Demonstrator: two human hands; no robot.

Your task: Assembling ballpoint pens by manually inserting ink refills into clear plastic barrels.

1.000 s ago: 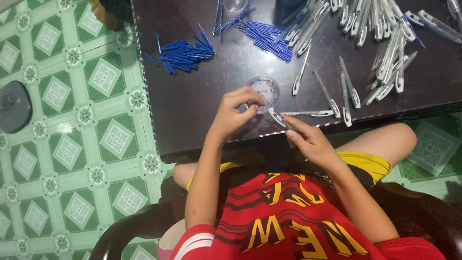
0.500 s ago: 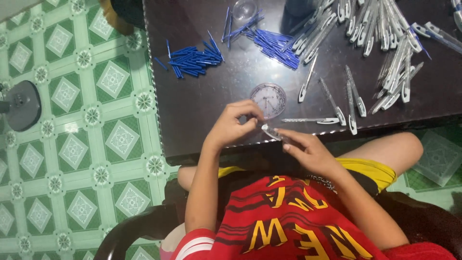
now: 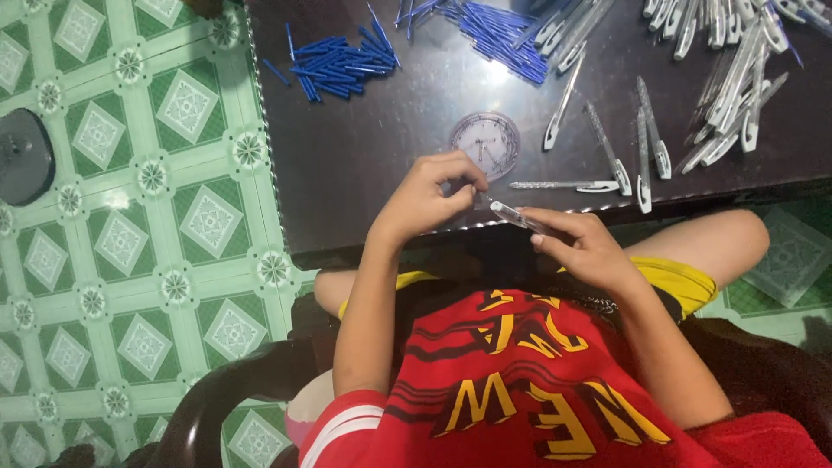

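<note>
The right hand (image 3: 585, 247) holds a clear pen barrel (image 3: 520, 217) at the near edge of the dark surface (image 3: 364, 156), its fingers pressed together around the barrel's rear part so that the free end points toward the left hand (image 3: 425, 195). The barrel lies nearly level, tilted slightly up to the left, just above the edge of the surface. The left hand's fingers are pinched at the barrel's tip on something very small; what it is cannot be made out. The two hands are close together, joined by the barrel.

Just beyond the left hand, on the surface, sits a round clear lid (image 3: 485, 143) with a few tiny parts in it. To its right lie several loose clear barrels with caps (image 3: 607, 160), one lying crosswise just beside the right hand's knuckles. Farther back on the right is a large heap of clear pen parts (image 3: 737, 69). Two heaps of blue refills lie at the far side: a smaller pile (image 3: 338, 65) to the left and a longer one (image 3: 503, 30) near the middle.

The person sits in a dark chair (image 3: 217, 399), wearing a red shirt (image 3: 520, 390) and yellow shorts (image 3: 685, 282), over a green patterned tile floor (image 3: 130, 217).
</note>
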